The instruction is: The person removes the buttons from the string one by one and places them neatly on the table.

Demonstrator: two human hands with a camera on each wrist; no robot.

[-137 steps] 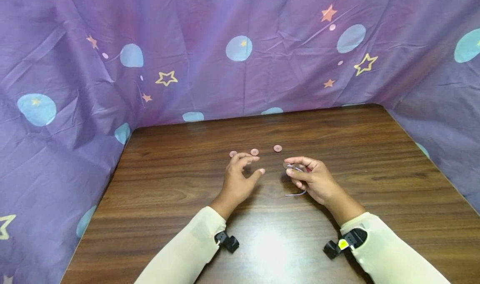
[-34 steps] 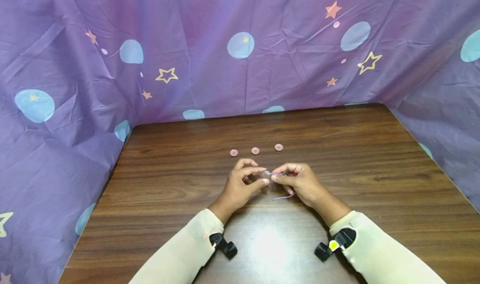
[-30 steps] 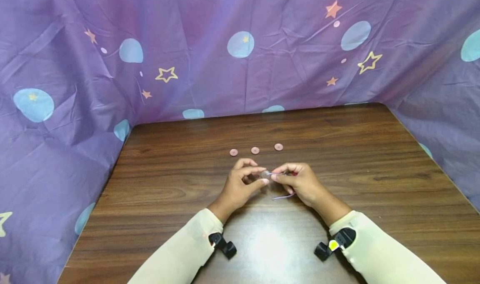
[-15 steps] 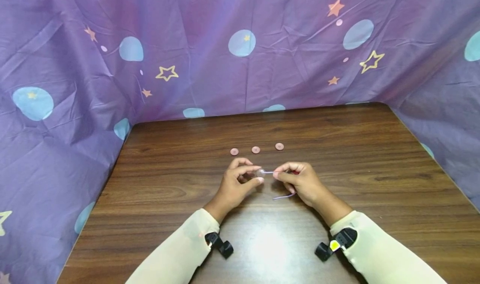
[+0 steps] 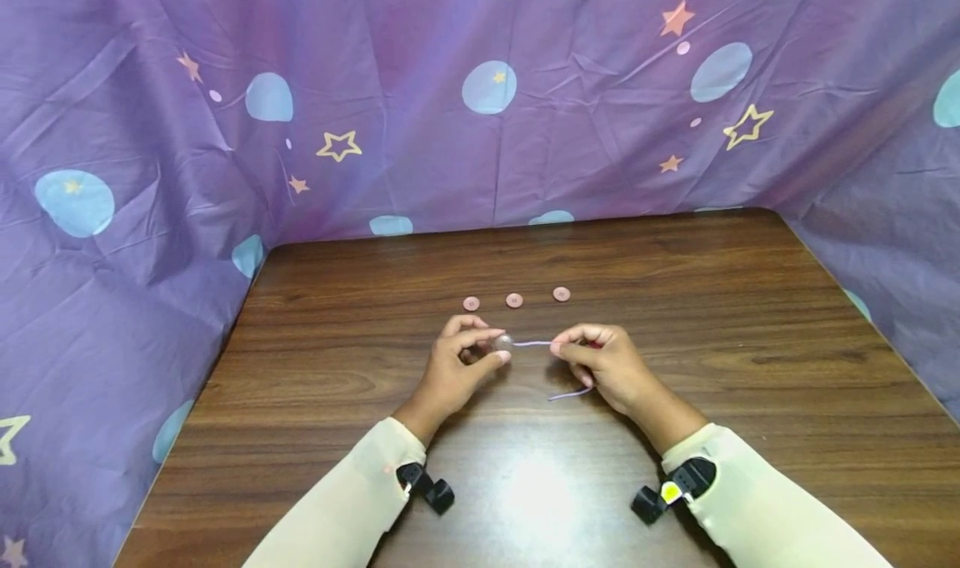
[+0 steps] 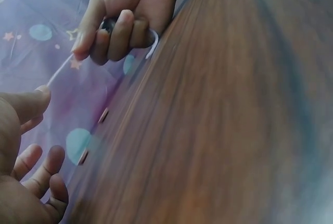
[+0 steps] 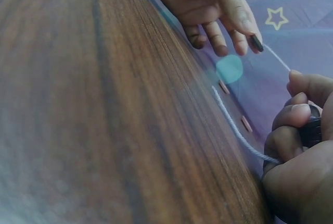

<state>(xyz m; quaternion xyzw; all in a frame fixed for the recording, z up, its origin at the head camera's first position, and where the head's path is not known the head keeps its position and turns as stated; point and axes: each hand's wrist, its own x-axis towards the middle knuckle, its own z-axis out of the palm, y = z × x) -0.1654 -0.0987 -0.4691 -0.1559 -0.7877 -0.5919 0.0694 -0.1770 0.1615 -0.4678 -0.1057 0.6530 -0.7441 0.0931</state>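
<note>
Cord (image 5: pixel 532 343) runs above the desk (image 5: pixel 300 318), from a grey disc (image 5: pixel 504 343) pinched in the left hand (image 5: pixel 452 366) to the right hand (image 5: pixel 611 364), clamped on its length. Pulling too hard, I'd guess, could jerk the disc free. A second ago those hands nearly touched; now they're apart.

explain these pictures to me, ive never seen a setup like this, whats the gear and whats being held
No robot here: a person works with two bare hands. The wide picture comes from a head-worn camera; the two tilted close-ups come from black cameras on the wrists. On the wooden table lie three pink buttons; a purple patterned cloth hangs behind. The left hand pinches a small round disc, perhaps a button. A lilac cord runs from it to the pinching right hand, whose other fingers curl round something dark, too hidden to name.
</note>
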